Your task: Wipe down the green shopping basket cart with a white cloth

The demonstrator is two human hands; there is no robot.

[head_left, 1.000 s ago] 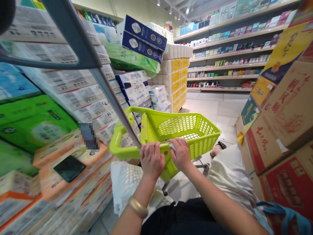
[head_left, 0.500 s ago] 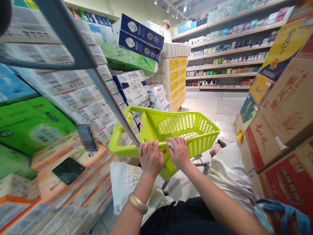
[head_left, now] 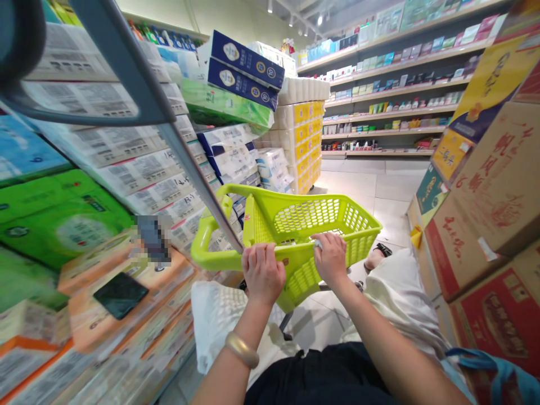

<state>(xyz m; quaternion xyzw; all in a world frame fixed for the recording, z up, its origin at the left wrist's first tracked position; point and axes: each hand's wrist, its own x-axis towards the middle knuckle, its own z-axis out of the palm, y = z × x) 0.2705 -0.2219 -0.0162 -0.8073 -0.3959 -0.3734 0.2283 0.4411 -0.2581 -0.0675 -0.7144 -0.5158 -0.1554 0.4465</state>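
Note:
A bright green plastic shopping cart stands in front of me, turned sideways, its slotted basket holding nothing I can make out. My left hand is closed over the near rim, beside the grey metal pole that slants across the view. Farther right on that same rim, my right hand presses a small crumpled white wipe with bent fingers. Most of the wipe is hidden beneath them. A gold bangle circles my left wrist.
Stacked tissue packs and orange boxes with a dark phone on top line the left. Cardboard cartons rise close on the right. Stocked shelves span the back. A white plastic bag lies below the cart.
My right hand has slid to the right along the cart's near rim, taking the white wipe with it. My left hand keeps its hold on the rim, and the cart stays in place.

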